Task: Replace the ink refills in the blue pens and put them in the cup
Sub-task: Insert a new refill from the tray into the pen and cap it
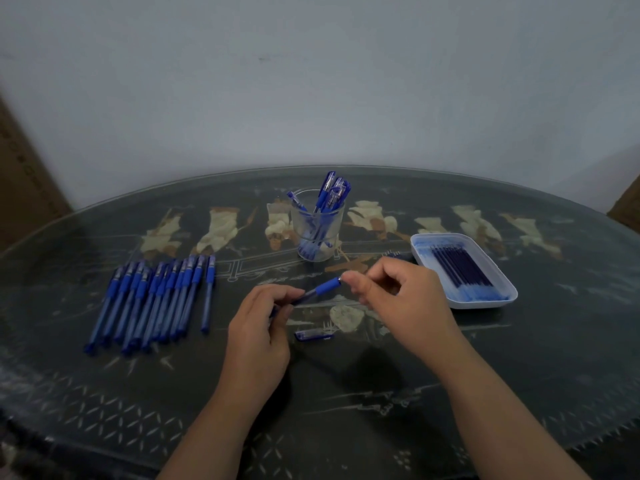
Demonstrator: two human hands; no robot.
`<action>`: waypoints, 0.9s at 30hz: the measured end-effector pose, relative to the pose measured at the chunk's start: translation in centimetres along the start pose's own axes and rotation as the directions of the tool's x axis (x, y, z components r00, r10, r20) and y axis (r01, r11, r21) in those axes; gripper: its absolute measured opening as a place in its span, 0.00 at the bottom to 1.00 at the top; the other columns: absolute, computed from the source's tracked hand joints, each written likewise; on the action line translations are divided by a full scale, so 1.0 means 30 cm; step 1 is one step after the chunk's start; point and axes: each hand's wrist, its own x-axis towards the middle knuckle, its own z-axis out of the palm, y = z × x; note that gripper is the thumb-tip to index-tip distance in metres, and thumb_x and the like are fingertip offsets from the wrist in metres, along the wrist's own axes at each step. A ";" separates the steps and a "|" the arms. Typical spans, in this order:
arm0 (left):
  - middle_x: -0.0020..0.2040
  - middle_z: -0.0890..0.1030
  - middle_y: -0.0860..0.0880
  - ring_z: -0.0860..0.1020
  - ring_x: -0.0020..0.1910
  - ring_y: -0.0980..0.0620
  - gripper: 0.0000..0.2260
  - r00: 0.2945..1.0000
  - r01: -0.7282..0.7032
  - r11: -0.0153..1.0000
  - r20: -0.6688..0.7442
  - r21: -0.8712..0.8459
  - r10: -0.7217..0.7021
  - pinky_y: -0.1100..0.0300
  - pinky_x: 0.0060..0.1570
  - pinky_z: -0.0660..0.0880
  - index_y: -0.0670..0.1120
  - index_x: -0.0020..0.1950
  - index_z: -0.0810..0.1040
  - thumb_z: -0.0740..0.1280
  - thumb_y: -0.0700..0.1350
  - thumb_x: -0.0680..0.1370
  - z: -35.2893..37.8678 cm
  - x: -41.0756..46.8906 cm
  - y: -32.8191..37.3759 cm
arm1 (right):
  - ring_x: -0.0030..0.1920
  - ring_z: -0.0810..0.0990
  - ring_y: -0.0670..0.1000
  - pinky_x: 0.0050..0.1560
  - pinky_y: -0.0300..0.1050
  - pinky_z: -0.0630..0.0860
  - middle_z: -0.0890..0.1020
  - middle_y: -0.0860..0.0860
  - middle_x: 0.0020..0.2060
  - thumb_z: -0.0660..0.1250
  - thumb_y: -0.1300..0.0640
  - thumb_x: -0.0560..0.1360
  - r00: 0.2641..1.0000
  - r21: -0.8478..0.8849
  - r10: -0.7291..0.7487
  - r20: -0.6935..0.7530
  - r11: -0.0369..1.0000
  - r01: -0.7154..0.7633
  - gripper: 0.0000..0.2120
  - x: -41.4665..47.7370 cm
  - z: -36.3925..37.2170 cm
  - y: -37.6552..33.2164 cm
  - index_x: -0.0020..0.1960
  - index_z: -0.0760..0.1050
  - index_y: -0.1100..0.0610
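One blue pen point(317, 291) lies at frame centre between our hands: our left hand point(258, 327) has a closed grip on its barrel, our right hand point(401, 296) pinches its tip end. Its cap point(313, 336) rests below on the dark patterned table point(519, 358). Cup point(318, 230) upper centre, refill tray point(464, 270) right, pen row point(156, 299) left.

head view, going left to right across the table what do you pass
row of blue pens → left hand → pen being held → right hand → white tray of refills
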 end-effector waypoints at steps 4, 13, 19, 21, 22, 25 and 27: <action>0.50 0.78 0.58 0.76 0.53 0.63 0.20 1.000 0.014 1.000 -0.005 -0.004 -0.014 0.75 0.51 0.70 0.53 0.52 0.77 0.66 0.28 0.74 0.001 0.001 -0.003 | 0.38 0.83 0.48 0.43 0.45 0.81 0.84 0.48 0.37 0.69 0.40 0.71 0.999 0.054 0.025 0.047 0.998 -0.028 0.11 0.000 -0.012 0.007 0.47 0.79 0.47; 0.50 0.77 0.59 0.76 0.53 0.64 0.22 1.000 0.006 1.000 0.005 0.000 -0.006 0.75 0.51 0.70 0.55 0.52 0.76 0.66 0.27 0.74 0.000 -0.001 -0.001 | 0.35 0.82 0.45 0.43 0.46 0.81 0.83 0.50 0.34 0.66 0.36 0.69 0.999 0.048 0.048 0.022 0.998 -0.049 0.17 -0.005 -0.002 0.003 0.47 0.77 0.49; 0.50 0.78 0.58 0.76 0.53 0.64 0.19 1.000 0.006 1.000 0.012 0.008 -0.006 0.76 0.51 0.69 0.51 0.52 0.78 0.66 0.27 0.74 0.001 -0.001 -0.006 | 0.39 0.83 0.47 0.44 0.47 0.81 0.84 0.48 0.37 0.68 0.43 0.73 1.000 0.037 -0.009 0.010 0.999 0.008 0.11 -0.008 0.015 0.006 0.43 0.80 0.50; 0.50 0.78 0.58 0.76 0.53 0.64 0.20 1.000 0.014 1.000 0.014 0.004 -0.014 0.75 0.52 0.70 0.52 0.53 0.77 0.66 0.27 0.74 0.003 -0.002 -0.006 | 0.39 0.82 0.49 0.44 0.49 0.80 0.83 0.49 0.37 0.65 0.37 0.70 1.000 0.054 0.003 -0.001 0.999 -0.003 0.17 -0.010 0.019 0.009 0.45 0.79 0.50; 0.50 0.78 0.58 0.76 0.53 0.64 0.19 1.000 0.018 1.000 0.012 0.002 -0.018 0.75 0.52 0.69 0.52 0.52 0.78 0.66 0.27 0.74 0.004 -0.002 -0.005 | 0.41 0.83 0.48 0.45 0.47 0.81 0.83 0.48 0.39 0.66 0.38 0.71 1.000 0.080 0.012 0.010 0.997 -0.013 0.15 -0.007 0.018 0.009 0.49 0.79 0.48; 0.50 0.78 0.58 0.76 0.53 0.64 0.19 1.000 0.021 1.000 0.011 0.006 -0.021 0.76 0.51 0.69 0.52 0.52 0.78 0.66 0.27 0.74 0.004 0.000 -0.005 | 0.44 0.83 0.45 0.47 0.37 0.79 0.84 0.45 0.41 0.71 0.55 0.75 0.999 0.103 -0.006 0.039 0.995 0.002 0.06 -0.003 0.011 0.017 0.51 0.81 0.48; 0.50 0.78 0.59 0.75 0.53 0.65 0.19 1.000 0.015 1.000 0.012 0.014 -0.015 0.76 0.52 0.68 0.51 0.52 0.78 0.67 0.27 0.74 0.003 0.001 -0.007 | 0.40 0.83 0.44 0.43 0.37 0.78 0.84 0.45 0.37 0.71 0.58 0.75 1.000 0.089 0.003 0.018 0.996 -0.005 0.02 -0.005 0.017 0.019 0.46 0.82 0.52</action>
